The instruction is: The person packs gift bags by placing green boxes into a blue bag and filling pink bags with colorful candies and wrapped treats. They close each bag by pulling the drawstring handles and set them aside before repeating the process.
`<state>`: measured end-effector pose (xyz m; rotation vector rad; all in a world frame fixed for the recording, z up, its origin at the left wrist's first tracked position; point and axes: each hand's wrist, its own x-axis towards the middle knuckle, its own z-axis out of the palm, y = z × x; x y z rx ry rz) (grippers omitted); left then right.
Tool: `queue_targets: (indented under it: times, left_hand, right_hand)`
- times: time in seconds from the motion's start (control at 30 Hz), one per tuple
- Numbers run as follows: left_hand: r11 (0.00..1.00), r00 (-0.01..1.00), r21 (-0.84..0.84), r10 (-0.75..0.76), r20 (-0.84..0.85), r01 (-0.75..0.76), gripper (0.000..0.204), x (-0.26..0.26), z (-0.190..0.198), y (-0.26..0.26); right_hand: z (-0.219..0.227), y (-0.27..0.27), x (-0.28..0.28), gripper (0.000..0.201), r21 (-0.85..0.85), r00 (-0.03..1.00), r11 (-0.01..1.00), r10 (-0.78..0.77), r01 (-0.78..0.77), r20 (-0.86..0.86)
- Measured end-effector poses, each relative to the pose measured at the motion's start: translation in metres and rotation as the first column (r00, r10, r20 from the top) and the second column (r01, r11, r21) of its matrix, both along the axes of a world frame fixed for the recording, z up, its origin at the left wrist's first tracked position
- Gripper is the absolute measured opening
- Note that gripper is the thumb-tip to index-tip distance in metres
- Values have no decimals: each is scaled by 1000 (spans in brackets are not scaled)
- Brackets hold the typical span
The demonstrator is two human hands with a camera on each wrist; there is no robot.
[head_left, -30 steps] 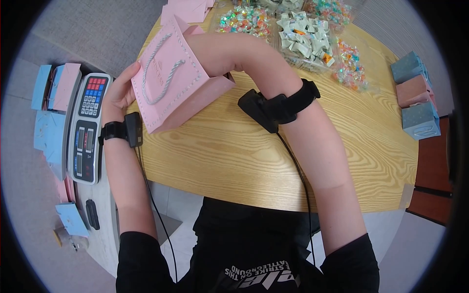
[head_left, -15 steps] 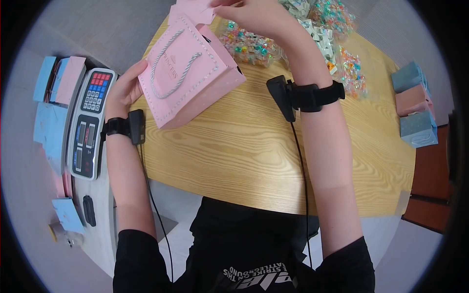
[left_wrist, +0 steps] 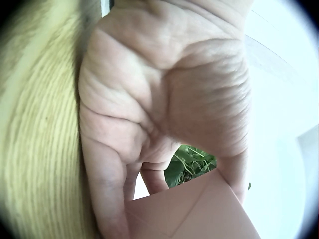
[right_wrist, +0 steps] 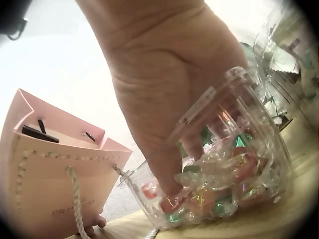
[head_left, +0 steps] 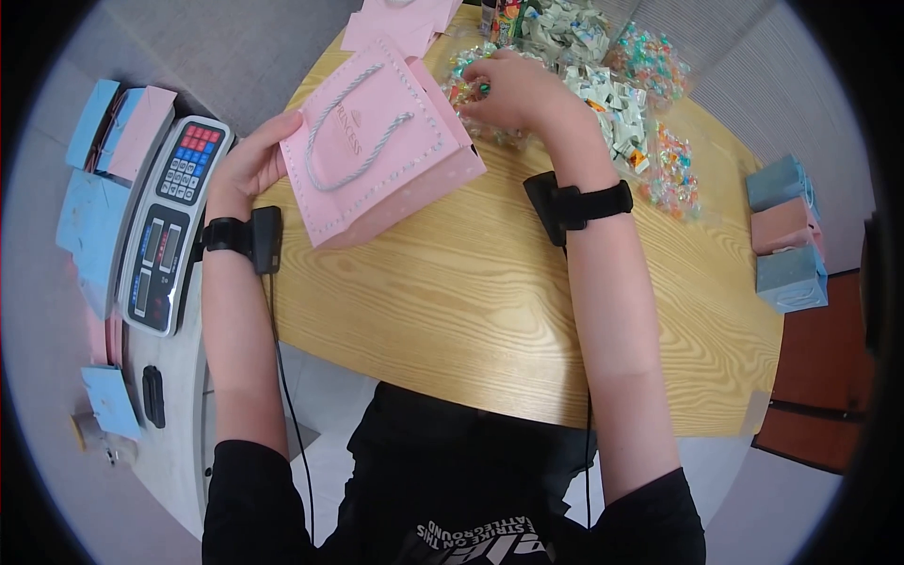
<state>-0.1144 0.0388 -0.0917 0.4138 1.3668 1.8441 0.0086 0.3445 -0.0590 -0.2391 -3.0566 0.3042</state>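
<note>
A pink paper gift bag (head_left: 377, 141) with a silver rope handle and a beaded border leans back on the table. My left hand (head_left: 250, 165) grips its side edge, thumb on the front and fingers round the back; the left wrist view shows the bag's pink corner (left_wrist: 189, 211) between thumb and fingers. My right hand (head_left: 527, 89) reaches down into a clear plastic box (right_wrist: 289, 164) of shiny wrapped candies (right_wrist: 204, 196). In the right wrist view its fingers point down among the candies, touching them, with some fingertips hidden by wrappers.
Boxes of white-wrapped sweets (head_left: 617, 104) and more shiny candies (head_left: 673, 174) stand at the back right. Flat pink bags (head_left: 400, 28) lie at the far edge. Small blue and pink bags (head_left: 791, 278) line the right side. A scale (head_left: 174, 226) sits at left.
My right hand has come out of the pink bag, passed over the far edge, and lowered into the candy box. The left hand keeps its grip on the bag.
</note>
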Motion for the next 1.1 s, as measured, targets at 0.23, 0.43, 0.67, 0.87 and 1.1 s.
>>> queue_targets:
  times: [0.23,0.43,0.67,0.87,1.1]
  left_hand:
    - [999,999,25,-32,-1,32,48,-2,-1,1]
    - [999,999,20,-49,-1,49,46,-3,-1,0]
    - [996,996,19,-83,-14,84,47,-7,-2,-1]
    - [999,999,16,-46,12,46,46,-3,1,-1]
    - [997,996,27,-77,34,77,46,-6,0,-2]
  right_hand:
    - [5,2,3,46,2,999,1000,29,-29,15]
    - [8,3,6,44,-29,1000,999,26,-26,-15]
    - [5,-1,3,40,-59,998,996,-60,60,-5]
    - [-7,8,-3,30,-36,986,998,-64,59,-152]
    - [-5,13,-5,21,-78,967,996,11,-32,-254]
